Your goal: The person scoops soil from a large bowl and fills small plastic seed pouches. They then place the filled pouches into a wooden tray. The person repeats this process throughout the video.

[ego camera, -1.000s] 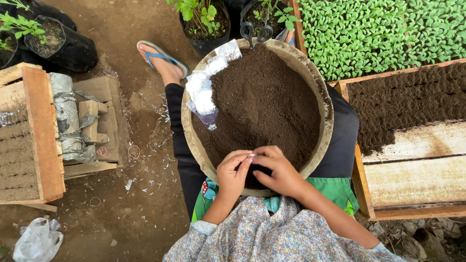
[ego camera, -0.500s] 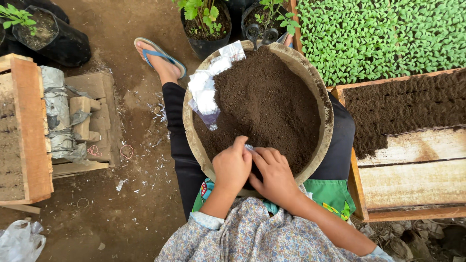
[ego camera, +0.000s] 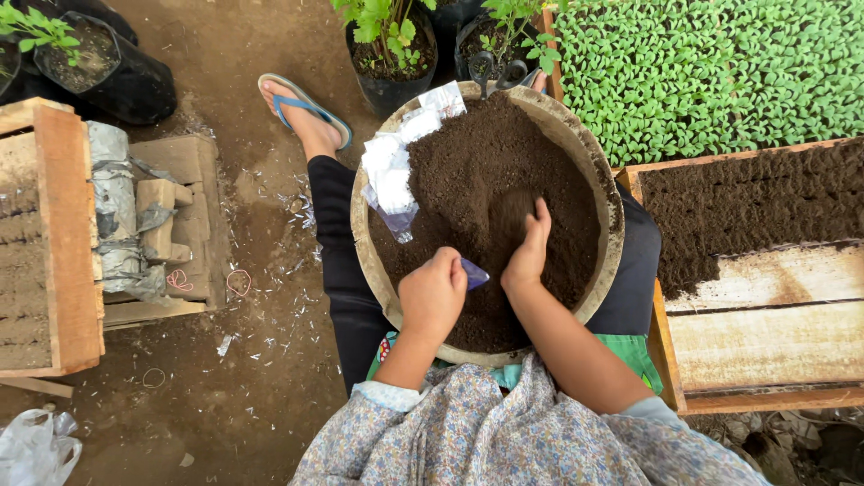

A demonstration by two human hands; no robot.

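Your hands split apart: right hand, open, digs into soil; left hand fisted on small bag. Scoop shallow, keep bag mouth open over basin.

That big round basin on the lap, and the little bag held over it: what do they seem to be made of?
The basin looks like worn, matte tan plastic or rubber, judging by its thick, scuffed, dirt-stained rim; I can't tell which. It holds dark, crumbly soil. The small bag in the left hand looks like thin clear plastic film with a bluish sheen.
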